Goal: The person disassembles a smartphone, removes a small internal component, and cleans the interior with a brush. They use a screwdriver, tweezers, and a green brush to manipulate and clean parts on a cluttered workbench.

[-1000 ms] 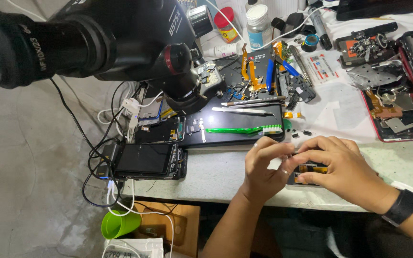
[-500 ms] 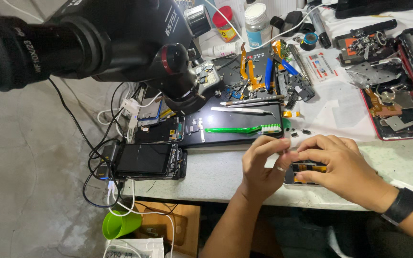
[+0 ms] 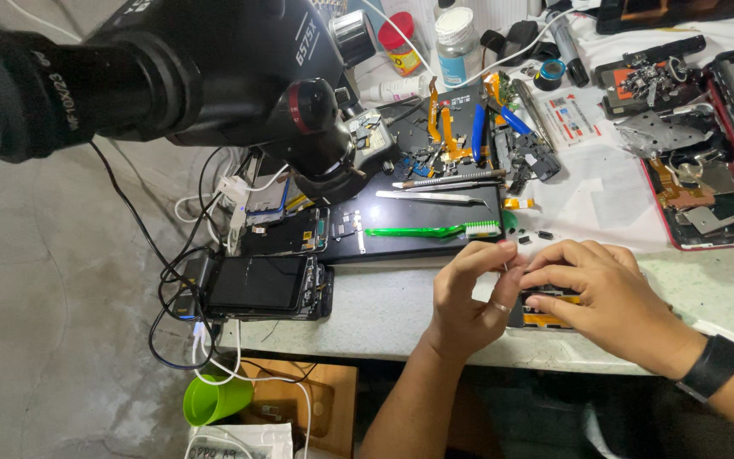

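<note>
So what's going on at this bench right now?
A person works with both bare hands on a small opened phone at the front edge of a cluttered repair table. The left hand pinches at its top edge while the right hand presses on it. A green toothbrush and tweezers lie on a black mat behind, under a microscope.

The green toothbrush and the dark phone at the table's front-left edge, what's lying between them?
In the head view, an opened phone body with exposed parts lies on the black mat between the green toothbrush and the dark phone.
</note>
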